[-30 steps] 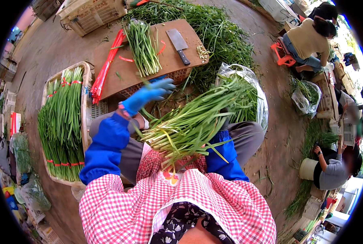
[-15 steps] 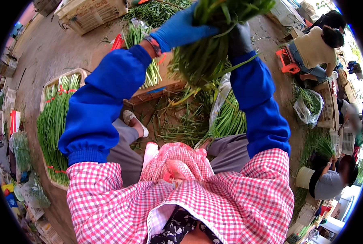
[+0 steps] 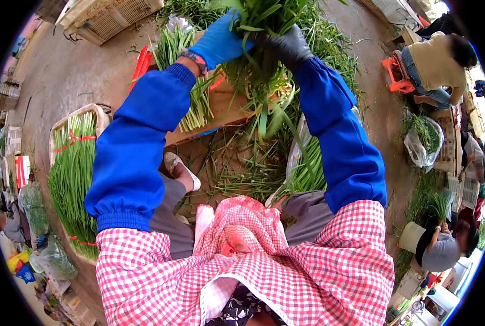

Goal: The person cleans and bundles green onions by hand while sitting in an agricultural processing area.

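My left hand [image 3: 224, 41], in a blue glove, is closed on the left side of a bunch of chives [image 3: 272, 15] at the top of the view. My right hand [image 3: 287, 46], in a dark glove, grips the same bunch from the right. Long leaves dangle below both hands, and the bunch's upper end runs out of view. Under my left wrist, loose chives [image 3: 199, 111] with pale stem ends lie on a low brown board [image 3: 229, 106]. Red ties [image 3: 140, 66] rest at the board's left edge.
At left stands a crate [image 3: 102, 115] packed with red-banded chive bundles [image 3: 71, 168]. A plastic bag of chives [image 3: 310, 168] sits by my right knee. Leaf scraps [image 3: 248, 168] litter the floor between my feet. Two people [image 3: 432, 62] work at far right, one on a red stool [image 3: 397, 76].
Both hands have shifted a little, the right one leftward and up, with the bunch. The hanging leaves have thinned and now trail lower, showing more of the greens behind.
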Motion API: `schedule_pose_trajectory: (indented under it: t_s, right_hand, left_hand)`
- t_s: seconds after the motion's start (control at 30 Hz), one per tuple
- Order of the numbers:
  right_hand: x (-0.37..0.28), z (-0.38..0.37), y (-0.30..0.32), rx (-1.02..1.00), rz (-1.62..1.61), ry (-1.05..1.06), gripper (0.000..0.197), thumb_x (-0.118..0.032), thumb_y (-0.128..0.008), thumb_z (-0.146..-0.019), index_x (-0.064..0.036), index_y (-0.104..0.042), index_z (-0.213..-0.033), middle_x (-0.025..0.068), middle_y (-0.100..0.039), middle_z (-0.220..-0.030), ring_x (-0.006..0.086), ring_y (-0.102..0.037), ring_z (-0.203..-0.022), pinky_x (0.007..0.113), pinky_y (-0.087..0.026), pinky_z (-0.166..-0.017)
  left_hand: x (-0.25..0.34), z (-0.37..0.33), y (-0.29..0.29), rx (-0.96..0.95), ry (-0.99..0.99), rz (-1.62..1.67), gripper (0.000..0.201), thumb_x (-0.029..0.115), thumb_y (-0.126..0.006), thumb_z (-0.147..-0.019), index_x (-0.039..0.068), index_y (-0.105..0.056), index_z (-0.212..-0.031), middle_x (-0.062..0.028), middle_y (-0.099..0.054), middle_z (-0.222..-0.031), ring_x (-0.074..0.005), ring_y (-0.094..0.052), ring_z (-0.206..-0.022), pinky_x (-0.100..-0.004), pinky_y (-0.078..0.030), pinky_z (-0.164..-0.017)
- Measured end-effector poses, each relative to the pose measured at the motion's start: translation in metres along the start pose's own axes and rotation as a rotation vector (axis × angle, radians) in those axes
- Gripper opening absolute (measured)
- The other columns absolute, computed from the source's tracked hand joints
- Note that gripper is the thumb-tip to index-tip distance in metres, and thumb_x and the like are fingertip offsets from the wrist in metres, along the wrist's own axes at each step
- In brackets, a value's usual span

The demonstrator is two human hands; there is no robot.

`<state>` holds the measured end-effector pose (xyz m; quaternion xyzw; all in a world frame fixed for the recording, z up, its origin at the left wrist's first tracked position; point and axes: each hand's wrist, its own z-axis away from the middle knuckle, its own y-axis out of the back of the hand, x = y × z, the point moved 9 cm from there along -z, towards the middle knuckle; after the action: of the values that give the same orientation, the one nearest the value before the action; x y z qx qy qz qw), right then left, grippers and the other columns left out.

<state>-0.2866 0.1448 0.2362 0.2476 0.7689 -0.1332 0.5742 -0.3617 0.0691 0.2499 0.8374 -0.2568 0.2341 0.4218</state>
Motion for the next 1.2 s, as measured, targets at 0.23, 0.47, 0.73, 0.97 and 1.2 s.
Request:
schedule_pose_trajectory:
  t_s: [0.23,0.47,0.73,0.97,1.2]
  right_hand:
    - [-0.047,0.007,0.006,-0.003,-0.05,-0.038,0.037,-0.021,-0.071,-0.068,-0.0047,-0.059,-0.1,0.0056,-0.062,-0.091,0.0141,-0.057,-0.082,0.029,-0.046,-0.072]
    - [-0.107,0.031,-0.039,-0.306,-0.335,0.02,0.032,-0.021,-0.065,-0.072,-0.004,-0.058,-0.097,0.0025,-0.06,-0.086,0.0112,-0.055,-0.075,0.026,-0.045,-0.063]
    - [-0.052,0.138,-0.103,-0.337,0.212,-0.046,0.057,-0.034,-0.074,-0.065,-0.0064,-0.053,-0.11,0.0119,-0.06,-0.099,0.021,-0.056,-0.089,0.033,-0.044,-0.079]
    - [-0.005,0.263,-0.145,-0.266,0.744,-0.182,0.104,-0.046,-0.076,-0.051,-0.0163,-0.018,-0.132,0.0155,-0.022,-0.137,0.0331,-0.019,-0.128,0.055,-0.024,-0.096]
    - [0.073,0.322,-0.148,-0.164,0.719,-0.409,0.052,-0.029,-0.061,-0.073,-0.0241,-0.04,-0.12,0.019,-0.056,-0.096,0.0356,-0.056,-0.084,0.043,-0.045,-0.068]
  left_hand:
    - [0.109,-0.025,0.026,-0.22,-0.108,-0.292,0.039,0.017,-0.065,-0.076,0.004,-0.052,-0.11,-0.0073,-0.057,-0.103,-0.0146,-0.05,-0.097,-0.029,-0.041,-0.084]
    - [0.144,-0.001,0.055,-0.343,0.369,0.557,0.037,0.022,-0.06,-0.081,0.0,-0.053,-0.11,-0.0058,-0.059,-0.1,-0.0172,-0.055,-0.089,-0.0292,-0.041,-0.085]
    - [0.143,0.115,0.035,-0.247,0.376,0.6,0.024,0.012,-0.059,-0.077,0.003,-0.061,-0.098,-0.004,-0.062,-0.091,-0.0132,-0.058,-0.086,-0.0274,-0.047,-0.075]
    - [0.101,0.234,0.073,0.233,0.816,0.919,0.024,0.018,-0.054,-0.078,0.001,-0.064,-0.091,-0.0075,-0.063,-0.092,-0.0157,-0.059,-0.085,-0.0289,-0.045,-0.079]
    - [0.109,0.274,0.152,0.487,0.686,0.903,0.029,0.019,-0.054,-0.078,-0.006,-0.059,-0.092,-0.0188,-0.061,-0.093,-0.0284,-0.058,-0.091,-0.0398,-0.042,-0.087]
